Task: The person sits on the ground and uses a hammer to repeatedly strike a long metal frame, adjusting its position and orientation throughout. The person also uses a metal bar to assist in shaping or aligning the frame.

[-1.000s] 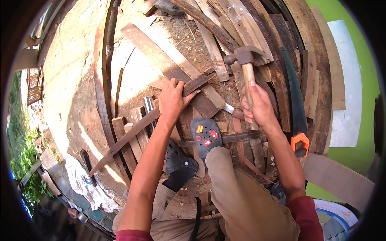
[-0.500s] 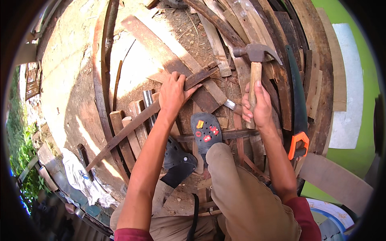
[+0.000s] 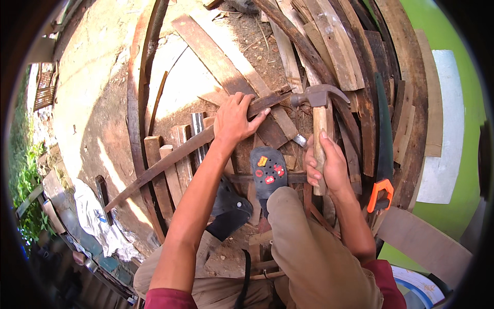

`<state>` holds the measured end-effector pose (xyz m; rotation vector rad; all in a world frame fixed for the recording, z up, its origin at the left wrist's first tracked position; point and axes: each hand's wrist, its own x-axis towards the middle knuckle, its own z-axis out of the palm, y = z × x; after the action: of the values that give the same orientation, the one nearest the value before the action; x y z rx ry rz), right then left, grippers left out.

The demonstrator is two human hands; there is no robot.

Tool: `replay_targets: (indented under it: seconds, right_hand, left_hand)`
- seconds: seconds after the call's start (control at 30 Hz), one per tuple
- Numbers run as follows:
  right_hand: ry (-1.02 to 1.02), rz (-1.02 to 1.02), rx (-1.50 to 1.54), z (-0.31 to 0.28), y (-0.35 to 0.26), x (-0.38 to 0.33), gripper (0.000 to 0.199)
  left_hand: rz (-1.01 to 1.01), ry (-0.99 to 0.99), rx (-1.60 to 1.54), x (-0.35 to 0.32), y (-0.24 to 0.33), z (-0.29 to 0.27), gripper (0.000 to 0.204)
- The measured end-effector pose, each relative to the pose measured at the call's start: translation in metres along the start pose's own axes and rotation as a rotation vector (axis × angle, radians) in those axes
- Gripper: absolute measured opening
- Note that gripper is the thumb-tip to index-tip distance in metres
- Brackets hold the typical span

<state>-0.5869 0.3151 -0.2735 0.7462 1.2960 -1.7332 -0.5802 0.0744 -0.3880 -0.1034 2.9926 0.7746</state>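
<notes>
Old planks (image 3: pixel 337 46) lie stacked along the right of the dusty, part-sunlit ground (image 3: pixel 92 103), beside an orange-handled handsaw (image 3: pixel 384 139). The left arm stretches forward, its left hand (image 3: pixel 235 121) palm-down across a long wooden strip (image 3: pixel 177 156), fingers bent over it, thumb apart; the right hand (image 3: pixel 332 165) wraps its fingers round a claw hammer (image 3: pixel 319 117), head raised near the strip's splintered end.

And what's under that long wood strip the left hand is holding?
The long wood strip crosses over a wide brown board and a narrower board; lower down, over short wood pieces. Whatever sits directly beneath the strip and the left hand is covered.
</notes>
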Motion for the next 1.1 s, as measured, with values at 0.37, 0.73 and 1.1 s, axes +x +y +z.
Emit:
replay_targets:
  seconds: [0.37,0.73,1.1]
  right_hand:
    - [-0.550,0.634,0.209,0.035,-0.022,0.028,0.040]
    - [-0.533,0.759,0.026,-0.008,-0.027,0.040,0.041]
    - [-0.564,0.760,-0.027,-0.031,-0.020,0.044,0.045]
  left_hand:
    - [-0.191,-0.178,0.030,-0.072,-0.074,-0.037,0.053]
    - [-0.054,0.174,0.240,-0.111,-0.058,0.005,0.082]
    - [-0.025,0.193,0.196,-0.110,-0.059,0.004,0.079]
